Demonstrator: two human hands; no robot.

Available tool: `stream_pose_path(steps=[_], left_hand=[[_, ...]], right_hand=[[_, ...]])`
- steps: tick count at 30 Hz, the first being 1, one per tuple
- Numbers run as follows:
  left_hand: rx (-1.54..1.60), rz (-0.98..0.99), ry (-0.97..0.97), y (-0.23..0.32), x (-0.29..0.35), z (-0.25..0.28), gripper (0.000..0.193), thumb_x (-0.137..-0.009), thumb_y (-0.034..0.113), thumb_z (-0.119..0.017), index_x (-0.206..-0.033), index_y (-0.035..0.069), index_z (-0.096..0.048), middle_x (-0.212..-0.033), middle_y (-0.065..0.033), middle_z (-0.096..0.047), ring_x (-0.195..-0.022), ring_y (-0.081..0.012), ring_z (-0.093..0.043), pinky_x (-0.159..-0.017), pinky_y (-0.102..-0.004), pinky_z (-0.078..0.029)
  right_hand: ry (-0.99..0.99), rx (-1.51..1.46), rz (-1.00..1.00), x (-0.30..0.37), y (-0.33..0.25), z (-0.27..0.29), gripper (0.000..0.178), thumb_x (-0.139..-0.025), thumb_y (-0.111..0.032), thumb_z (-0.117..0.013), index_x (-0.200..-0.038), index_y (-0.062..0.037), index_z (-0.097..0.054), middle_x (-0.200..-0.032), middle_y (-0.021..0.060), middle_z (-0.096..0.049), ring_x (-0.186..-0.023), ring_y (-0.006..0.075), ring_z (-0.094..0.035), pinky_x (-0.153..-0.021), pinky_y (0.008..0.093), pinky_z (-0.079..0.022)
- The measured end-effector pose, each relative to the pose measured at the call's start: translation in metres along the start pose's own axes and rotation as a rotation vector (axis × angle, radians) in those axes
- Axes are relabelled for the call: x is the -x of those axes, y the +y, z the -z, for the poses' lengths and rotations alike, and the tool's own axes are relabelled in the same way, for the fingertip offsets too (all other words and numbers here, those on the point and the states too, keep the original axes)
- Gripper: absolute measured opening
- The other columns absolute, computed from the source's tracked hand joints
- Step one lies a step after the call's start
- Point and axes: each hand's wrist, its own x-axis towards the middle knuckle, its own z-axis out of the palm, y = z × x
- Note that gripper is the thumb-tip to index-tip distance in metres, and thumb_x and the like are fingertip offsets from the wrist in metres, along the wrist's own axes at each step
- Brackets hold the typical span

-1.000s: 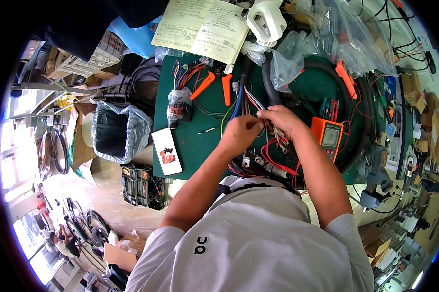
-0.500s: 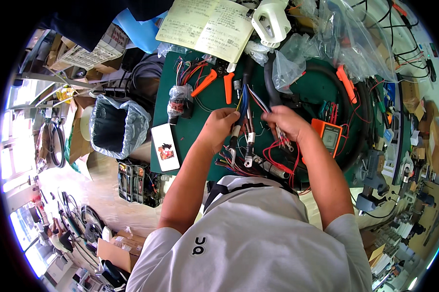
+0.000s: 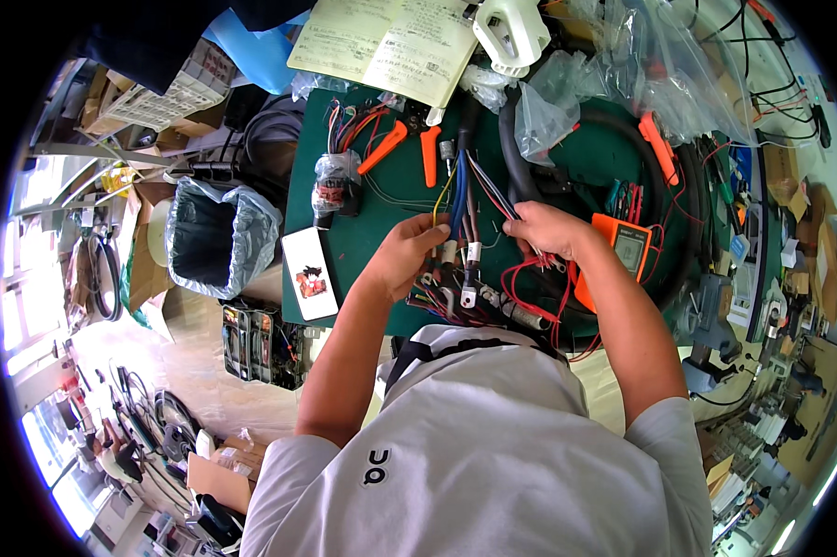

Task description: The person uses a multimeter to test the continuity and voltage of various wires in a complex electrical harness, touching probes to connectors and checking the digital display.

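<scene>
My left hand (image 3: 407, 252) is closed on a thin yellow wire (image 3: 437, 206), beside thick blue wires (image 3: 458, 181) of a black-sheathed cable (image 3: 470, 121). To its right, my right hand (image 3: 550, 230) is closed round a bundle of thin coloured wires (image 3: 489, 190) fanning out of the same cable. Between the hands hang brown wires (image 3: 471, 209) and a metal ring lug (image 3: 469, 296) with a white-marked sleeve. Red test leads (image 3: 530, 302) lie below my right hand, by an orange multimeter (image 3: 630, 249). My fingers hide the wires' gripped parts.
On the green mat (image 3: 344, 269) lie a white phone (image 3: 310, 274), a taped connector with wires (image 3: 333, 181) and orange-handled pliers (image 3: 384, 147). An open notebook (image 3: 381, 46) and clear plastic bags (image 3: 660, 84) cover the far side. A lined bin (image 3: 222, 237) stands left.
My right hand has slid a little down and right along the thin wires, spreading them from the blue ones. My left hand has shifted slightly left and nearer, keeping the yellow wire.
</scene>
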Motion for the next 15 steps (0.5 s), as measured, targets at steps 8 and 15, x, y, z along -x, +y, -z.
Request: stream_pose_path(steps=[8, 15], left_hand=[[-0.675, -0.199, 0.036, -0.024, -0.015, -0.047, 0.034, -0.090, 0.019, -0.054, -0.105, -0.010, -0.050, -0.090, -0.0269, -0.066, -0.079, -0.0392, -0.067, -0.070, -0.0452, -0.052], [-1.005, -0.209, -0.020, -0.019, 0.007, -0.064, 0.049, -0.091, 0.022, -0.053, -0.123, -0.013, -0.044, -0.087, -0.0285, -0.064, -0.080, -0.0409, -0.064, -0.073, -0.0460, -0.051]], right_hand=[[0.063, -0.451, -0.035, 0.003, 0.001, -0.017, 0.028, -0.094, -0.033, -0.061, -0.089, -0.0053, -0.057, -0.067, -0.0001, -0.050, -0.057, 0.0124, -0.050, -0.050, 0.0286, -0.040], [0.137, -0.367, -0.042, -0.003, -0.021, -0.048, 0.043, -0.081, -0.043, -0.074, -0.091, -0.0032, -0.062, -0.068, 0.0019, -0.052, -0.055, 0.0118, -0.047, -0.049, 0.0291, -0.036]])
